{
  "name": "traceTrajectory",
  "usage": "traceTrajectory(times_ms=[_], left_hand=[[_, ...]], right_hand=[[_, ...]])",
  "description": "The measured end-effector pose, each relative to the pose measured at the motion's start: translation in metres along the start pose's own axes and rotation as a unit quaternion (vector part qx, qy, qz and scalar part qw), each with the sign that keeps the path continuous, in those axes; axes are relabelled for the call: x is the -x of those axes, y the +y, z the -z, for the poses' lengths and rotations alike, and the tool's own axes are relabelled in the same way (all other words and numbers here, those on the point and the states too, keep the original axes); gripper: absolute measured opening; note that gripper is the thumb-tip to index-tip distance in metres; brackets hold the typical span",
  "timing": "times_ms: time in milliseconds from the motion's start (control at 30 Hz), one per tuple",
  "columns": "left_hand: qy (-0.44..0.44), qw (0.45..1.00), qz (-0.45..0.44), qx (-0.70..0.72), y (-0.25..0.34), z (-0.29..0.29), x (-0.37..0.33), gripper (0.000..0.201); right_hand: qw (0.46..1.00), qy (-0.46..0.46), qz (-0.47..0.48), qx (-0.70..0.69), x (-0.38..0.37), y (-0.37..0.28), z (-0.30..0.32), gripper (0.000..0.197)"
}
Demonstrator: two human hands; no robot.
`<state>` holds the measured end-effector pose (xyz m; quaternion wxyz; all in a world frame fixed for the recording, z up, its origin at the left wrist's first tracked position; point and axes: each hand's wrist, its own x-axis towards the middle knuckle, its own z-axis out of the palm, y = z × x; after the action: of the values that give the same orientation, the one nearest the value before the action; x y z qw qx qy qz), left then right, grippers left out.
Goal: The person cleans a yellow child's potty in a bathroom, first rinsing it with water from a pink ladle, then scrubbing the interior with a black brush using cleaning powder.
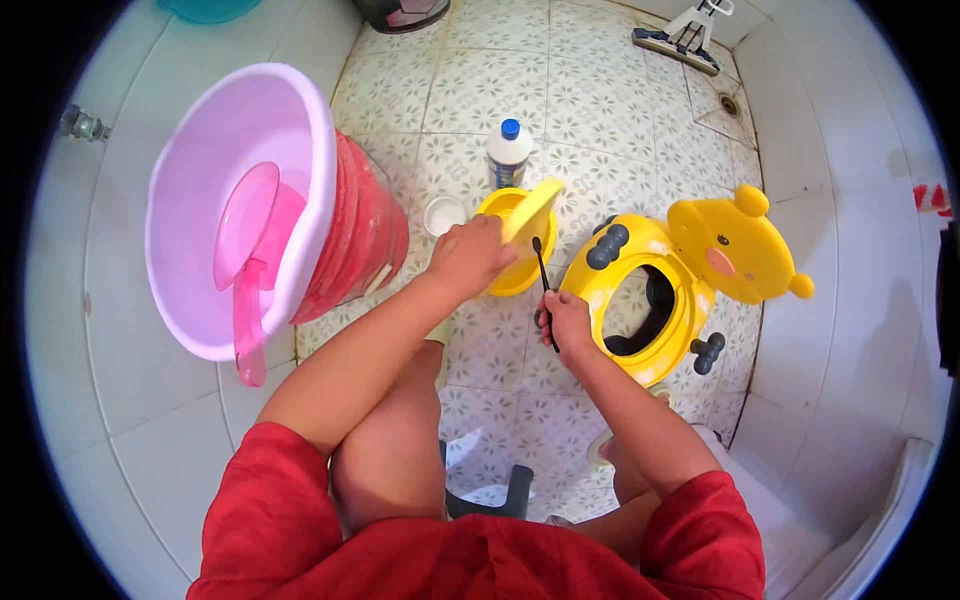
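Both hands [467, 258] [570, 325] grip closed — left a yellow piece [535, 207], right a black brush [543, 267].

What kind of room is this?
Most likely a bathroom or washroom: a drain is set into the tiled floor, a metal tap or valve juts from the tiled wall, and what looks like a yellow potty stands with its lid open.

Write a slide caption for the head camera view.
Above a patterned tile floor, the left hand holds a yellow piece over a yellow bowl; the right hand holds a black brush.
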<state>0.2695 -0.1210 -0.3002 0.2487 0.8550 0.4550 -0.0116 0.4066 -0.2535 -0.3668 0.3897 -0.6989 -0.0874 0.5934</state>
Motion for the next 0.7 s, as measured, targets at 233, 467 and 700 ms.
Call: traceTrajectory(times_ms=[233,467,700], left_hand=[[-0.21,0.977,0.022,0.012,0.011,0.074,0.009,0.026],[-0.279,0.958,-0.043,-0.04,0.015,0.078,-0.001,0.026],[-0.287,0.95,-0.022,0.12,0.007,0.081,-0.009,0.023]], right_hand=[[1.0,-0.005,0.011,0.003,0.005,0.002,0.031,0.027],[0.995,-0.023,0.033,0.089,-0.004,0.032,0.057,0.029],[0.997,-0.028,0.023,0.068,0.006,0.023,0.062,0.029]])
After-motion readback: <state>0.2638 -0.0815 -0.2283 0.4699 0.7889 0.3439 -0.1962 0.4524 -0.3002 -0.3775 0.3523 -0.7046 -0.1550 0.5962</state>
